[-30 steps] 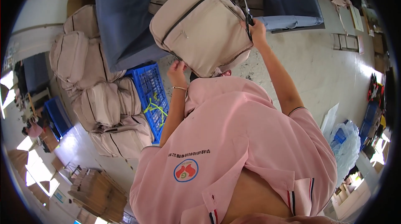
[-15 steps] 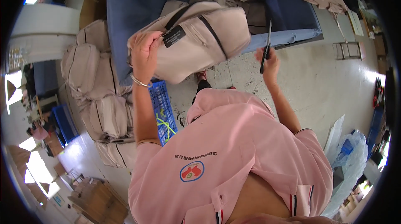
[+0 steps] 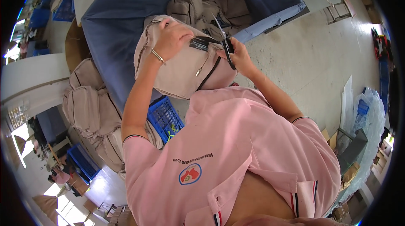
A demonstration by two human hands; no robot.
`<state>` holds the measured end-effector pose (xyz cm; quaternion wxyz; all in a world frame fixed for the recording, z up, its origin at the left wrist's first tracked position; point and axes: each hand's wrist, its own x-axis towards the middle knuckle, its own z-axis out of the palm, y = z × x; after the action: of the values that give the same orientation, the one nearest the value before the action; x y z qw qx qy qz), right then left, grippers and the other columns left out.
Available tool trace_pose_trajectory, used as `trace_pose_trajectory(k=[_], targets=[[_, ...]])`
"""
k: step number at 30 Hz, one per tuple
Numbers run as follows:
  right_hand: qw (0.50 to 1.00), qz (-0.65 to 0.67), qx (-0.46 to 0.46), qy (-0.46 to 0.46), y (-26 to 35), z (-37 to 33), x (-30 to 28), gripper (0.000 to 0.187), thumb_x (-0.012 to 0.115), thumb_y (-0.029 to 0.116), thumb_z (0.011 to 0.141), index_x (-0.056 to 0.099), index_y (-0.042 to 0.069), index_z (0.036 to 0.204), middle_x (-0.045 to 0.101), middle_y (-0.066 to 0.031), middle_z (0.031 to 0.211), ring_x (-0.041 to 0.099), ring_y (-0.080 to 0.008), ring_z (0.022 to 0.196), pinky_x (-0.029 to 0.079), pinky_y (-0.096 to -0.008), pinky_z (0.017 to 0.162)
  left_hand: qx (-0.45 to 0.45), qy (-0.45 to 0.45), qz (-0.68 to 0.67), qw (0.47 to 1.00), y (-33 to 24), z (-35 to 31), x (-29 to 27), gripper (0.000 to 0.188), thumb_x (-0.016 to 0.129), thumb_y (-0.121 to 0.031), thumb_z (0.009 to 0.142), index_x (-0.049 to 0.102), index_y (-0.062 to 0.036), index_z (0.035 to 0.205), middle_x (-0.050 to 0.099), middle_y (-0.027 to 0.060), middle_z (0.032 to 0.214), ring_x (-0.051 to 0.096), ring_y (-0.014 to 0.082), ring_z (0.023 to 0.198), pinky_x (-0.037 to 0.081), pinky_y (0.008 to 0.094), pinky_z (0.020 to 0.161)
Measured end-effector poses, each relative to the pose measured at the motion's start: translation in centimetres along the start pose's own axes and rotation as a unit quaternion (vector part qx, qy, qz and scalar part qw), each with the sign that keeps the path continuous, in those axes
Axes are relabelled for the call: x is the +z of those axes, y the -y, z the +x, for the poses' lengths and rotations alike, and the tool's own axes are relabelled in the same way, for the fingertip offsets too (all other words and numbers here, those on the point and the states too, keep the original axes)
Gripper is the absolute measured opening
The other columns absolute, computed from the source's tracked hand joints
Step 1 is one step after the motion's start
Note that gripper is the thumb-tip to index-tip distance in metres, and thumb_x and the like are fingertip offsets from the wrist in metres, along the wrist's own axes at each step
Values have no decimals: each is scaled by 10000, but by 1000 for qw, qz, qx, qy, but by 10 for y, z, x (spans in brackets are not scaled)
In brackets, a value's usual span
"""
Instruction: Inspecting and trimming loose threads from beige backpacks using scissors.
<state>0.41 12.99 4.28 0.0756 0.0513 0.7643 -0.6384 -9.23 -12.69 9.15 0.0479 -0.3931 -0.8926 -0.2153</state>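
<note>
A beige backpack (image 3: pixel 175 72) with black zips and a black label (image 3: pixel 199 44) is tilted in front of me, at the near side of a blue fabric-lined bin. My left hand (image 3: pixel 172 39) is closed on the backpack's upper part, its thumb and fingertips close to the label. Black-handled scissors (image 3: pixel 228 45) are in my right hand (image 3: pixel 239 58), their blades apart from the cloth and pointing up and away. The right fingers come up to the backpack's right side, by a dark strap; whether they touch it I cannot tell.
Several beige backpacks lie inside the blue bin (image 3: pixel 103 28), and more are piled (image 3: pixel 90 108) to its left. A blue plastic basket (image 3: pixel 164 114) with yellow-green strips stands below my left forearm. At the right are a metal frame (image 3: pixel 338 12) and clear plastic wrapping (image 3: pixel 371 129).
The backpack has come nearer to me and turned. My right hand has brought the scissors left, up to the backpack. My left hand has shifted right, still on it.
</note>
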Motion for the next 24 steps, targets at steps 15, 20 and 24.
trace_pose_trajectory(k=[15,20,24], targets=[[902,-387,-180,72,17,18,-28,661,674,641,786,542,5,907,573,-168,910,610,-381,843,481,-460,685,-9,-31,-90,995,44,-7,-24,68,725,-99,798,683,-55,827,656,0,858,532,178,874,458,306,750],[872,-429,-185,148,31,23,-24,630,674,597,801,531,-5,920,581,-180,943,616,-381,899,495,-466,717,-31,-41,-146,988,37,-9,-28,73,739,-93,786,689,-61,829,656,-1,846,521,178,849,445,301,756],[860,-444,-204,149,35,20,-16,577,677,539,814,530,-9,922,589,-179,941,627,-380,893,500,-471,722,-23,-41,-128,991,36,-15,-33,85,744,-104,785,689,-57,831,655,0,845,519,179,845,445,300,757]])
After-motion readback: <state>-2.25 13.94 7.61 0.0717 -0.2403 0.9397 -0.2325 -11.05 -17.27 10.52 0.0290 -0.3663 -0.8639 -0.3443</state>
